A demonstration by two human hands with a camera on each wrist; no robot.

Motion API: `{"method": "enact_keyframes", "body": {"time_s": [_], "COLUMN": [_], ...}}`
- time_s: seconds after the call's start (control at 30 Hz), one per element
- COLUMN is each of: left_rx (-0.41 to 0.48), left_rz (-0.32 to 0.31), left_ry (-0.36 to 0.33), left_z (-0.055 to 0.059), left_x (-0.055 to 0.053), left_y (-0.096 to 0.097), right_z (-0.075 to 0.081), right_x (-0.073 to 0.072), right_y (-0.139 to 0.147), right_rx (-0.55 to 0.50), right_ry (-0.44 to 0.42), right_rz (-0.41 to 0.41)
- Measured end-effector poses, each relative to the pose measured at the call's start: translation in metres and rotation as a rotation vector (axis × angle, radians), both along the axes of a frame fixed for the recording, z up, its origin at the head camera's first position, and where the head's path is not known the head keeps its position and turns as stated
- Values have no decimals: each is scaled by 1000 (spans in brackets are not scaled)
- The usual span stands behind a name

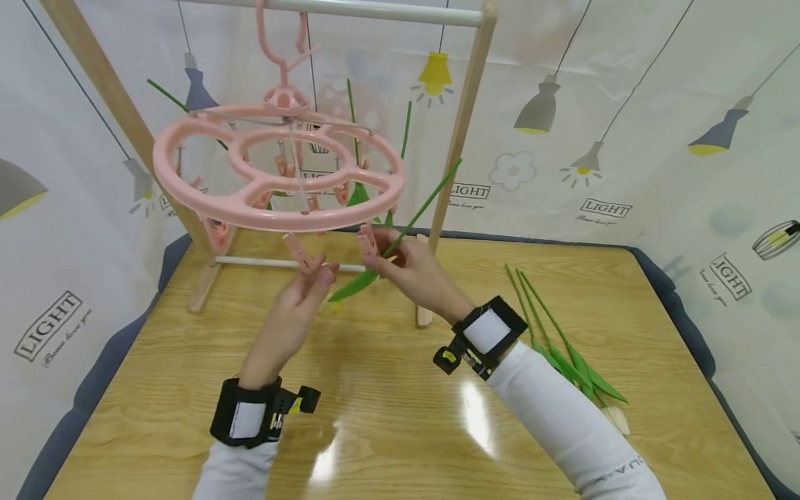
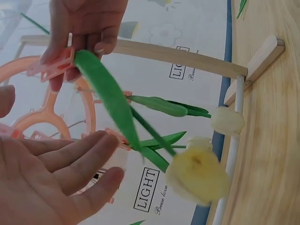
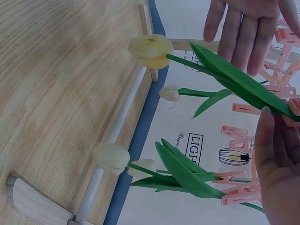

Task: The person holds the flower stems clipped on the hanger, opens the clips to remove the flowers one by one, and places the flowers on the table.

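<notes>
A round pink clip hanger hangs in front of me, with pink clothespins below its ring. My right hand pinches one clothespin at the ring's near right side, where the stem of a yellow tulip passes. The tulip hangs head down, its long green leaf beside the stem. My left hand is raised palm up, fingers straight in both wrist views and holding nothing. Its fingertips are close to another clothespin. White tulips hang head down from other clips.
A wooden stand with a white top rail carries the hanger. Several tulips lie on the table to the right of my right arm. Behind stands a white cloth printed with lamps.
</notes>
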State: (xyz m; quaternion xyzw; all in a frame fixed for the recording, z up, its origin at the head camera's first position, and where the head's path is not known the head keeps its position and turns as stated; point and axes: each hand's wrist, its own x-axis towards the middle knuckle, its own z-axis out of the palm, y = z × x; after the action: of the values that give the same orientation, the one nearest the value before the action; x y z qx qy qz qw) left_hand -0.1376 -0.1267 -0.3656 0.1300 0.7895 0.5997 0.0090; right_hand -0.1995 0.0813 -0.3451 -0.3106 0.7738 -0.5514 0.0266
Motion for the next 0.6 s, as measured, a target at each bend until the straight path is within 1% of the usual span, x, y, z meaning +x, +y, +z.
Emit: {"method": "enact_keyframes", "body": {"time_s": [0.1, 0.23, 0.43, 0.53, 0.6], "left_rx": [-13, 16, 160, 223, 241], "left_rz": [-37, -53, -61, -69, -66], "left_ry": [-30, 9, 124, 149, 157], "left_z": [0, 3, 8, 8, 7], "left_x": [-4, -8, -14, -15, -16], "left_y": [5, 14, 26, 31, 33], "right_z": [1, 3, 2, 1, 0], "right_x": [1, 3, 5, 4, 3], "right_y": [-3, -6, -11, -13, -15], "right_rx": [2, 34, 55, 56, 50], "right_ry": [-2, 8, 35, 75, 111], "right_rz": [13, 25, 2, 2, 7]}}
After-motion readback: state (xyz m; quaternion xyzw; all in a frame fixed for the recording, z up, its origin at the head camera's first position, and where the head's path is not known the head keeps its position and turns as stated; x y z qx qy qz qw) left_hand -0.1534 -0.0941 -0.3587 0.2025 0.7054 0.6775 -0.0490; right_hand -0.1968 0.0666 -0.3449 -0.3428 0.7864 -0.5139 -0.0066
